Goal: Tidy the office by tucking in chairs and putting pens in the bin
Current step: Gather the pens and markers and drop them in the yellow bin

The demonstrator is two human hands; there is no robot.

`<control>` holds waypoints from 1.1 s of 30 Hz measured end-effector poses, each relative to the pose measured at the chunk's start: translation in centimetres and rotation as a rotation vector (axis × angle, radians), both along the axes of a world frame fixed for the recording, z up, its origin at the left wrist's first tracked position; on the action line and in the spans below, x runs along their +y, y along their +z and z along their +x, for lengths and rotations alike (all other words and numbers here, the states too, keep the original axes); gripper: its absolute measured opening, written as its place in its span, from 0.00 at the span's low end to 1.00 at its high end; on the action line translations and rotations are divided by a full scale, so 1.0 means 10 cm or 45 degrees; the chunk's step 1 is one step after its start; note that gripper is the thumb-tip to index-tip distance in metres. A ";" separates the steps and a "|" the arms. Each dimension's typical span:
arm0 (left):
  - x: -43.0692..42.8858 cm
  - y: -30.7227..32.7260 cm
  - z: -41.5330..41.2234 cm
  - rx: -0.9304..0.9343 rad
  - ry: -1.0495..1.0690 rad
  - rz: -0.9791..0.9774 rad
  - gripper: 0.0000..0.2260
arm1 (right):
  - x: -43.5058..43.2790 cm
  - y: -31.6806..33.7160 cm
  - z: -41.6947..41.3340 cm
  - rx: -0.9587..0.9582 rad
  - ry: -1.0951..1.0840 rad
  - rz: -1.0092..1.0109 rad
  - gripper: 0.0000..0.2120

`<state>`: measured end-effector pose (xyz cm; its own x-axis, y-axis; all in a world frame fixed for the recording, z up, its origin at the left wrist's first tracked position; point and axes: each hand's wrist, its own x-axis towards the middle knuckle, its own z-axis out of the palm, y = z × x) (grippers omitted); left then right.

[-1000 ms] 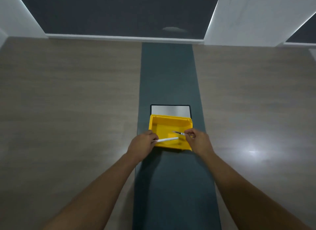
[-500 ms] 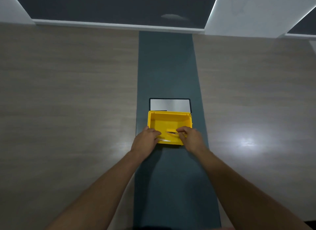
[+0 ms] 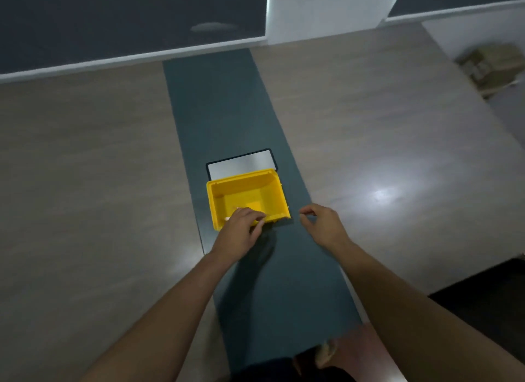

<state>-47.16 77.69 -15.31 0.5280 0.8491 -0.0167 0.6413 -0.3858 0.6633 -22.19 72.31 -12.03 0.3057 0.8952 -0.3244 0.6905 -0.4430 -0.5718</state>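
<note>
The yellow bin (image 3: pixel 272 188) stands on the dark strip down the middle of the table. My left hand (image 3: pixel 241 231) reaches over the bin's near rim with its fingers curled around a white pen (image 3: pixel 227 218), of which only a pale end shows beside the hand. My right hand (image 3: pixel 321 222) hovers over the dark strip just right of the bin, with its fingers loosely apart and nothing in them. The thin dark pen is not visible in the bin, and my left hand hides the bin's near floor.
A silver panel (image 3: pixel 241 164) is set into the dark strip (image 3: pixel 221 106) right behind the bin. Wood-grain tabletop (image 3: pixel 85 182) spreads on both sides. Cardboard boxes (image 3: pixel 494 66) lie beyond the table's right edge. A black shape (image 3: pixel 488 296) sits at lower right.
My right hand has let go of the thin dark pen and pulled out of the bin to the right. My left hand stays at the bin's near rim. The view has swung right.
</note>
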 end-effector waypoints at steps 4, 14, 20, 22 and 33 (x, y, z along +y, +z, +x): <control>-0.14 0.16 0.33 -0.014 -0.118 -0.010 0.11 | -0.44 0.14 0.25 0.014 -0.116 0.002 0.09; -0.97 0.56 1.05 -0.010 -0.427 0.034 0.11 | -1.90 0.34 0.67 0.078 -0.420 0.037 0.07; -1.85 0.70 1.37 0.069 -0.608 0.027 0.11 | -3.10 0.42 0.77 0.098 -0.585 0.111 0.06; -2.22 0.73 1.47 0.077 -0.668 0.021 0.11 | -3.58 0.45 0.78 0.112 -0.648 0.131 0.06; -4.31 0.80 2.30 0.168 -1.192 -0.020 0.12 | -6.52 0.38 0.76 0.079 -1.191 0.072 0.05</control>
<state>-24.18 34.60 -7.30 0.9879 0.0800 -0.1326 0.1455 -0.7733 0.6171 -14.56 7.14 -8.21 0.8925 0.3097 -0.3280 0.0355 -0.7731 -0.6333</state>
